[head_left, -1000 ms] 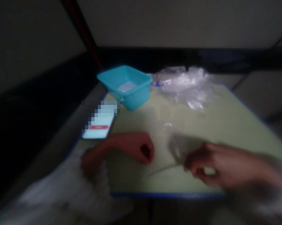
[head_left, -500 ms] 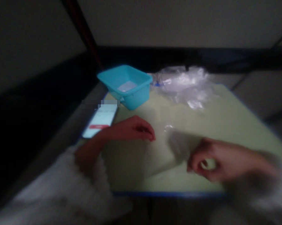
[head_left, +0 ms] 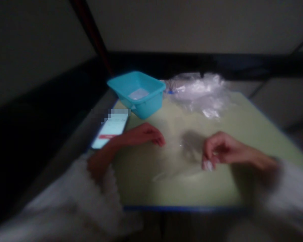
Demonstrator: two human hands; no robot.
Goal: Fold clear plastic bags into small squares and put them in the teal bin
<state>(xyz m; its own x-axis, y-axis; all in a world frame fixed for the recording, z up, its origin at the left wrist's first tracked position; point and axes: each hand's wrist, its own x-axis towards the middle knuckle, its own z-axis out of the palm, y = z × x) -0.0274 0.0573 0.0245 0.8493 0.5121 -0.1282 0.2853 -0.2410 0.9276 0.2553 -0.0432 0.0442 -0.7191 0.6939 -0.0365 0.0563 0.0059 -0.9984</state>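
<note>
Our right hand has its grip pinched on clear plastic film, which spreads between our hands; whether the left hand holds it, we cannot tell. This handling seems unfinished; beyond the right grip lies crumpled plastic.

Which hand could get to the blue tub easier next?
Probably the left hand: it is nearer to the blue tub, which sits just beyond it. The right hand is farther off and seems to pinch something shiny, though blur hides what.
</note>
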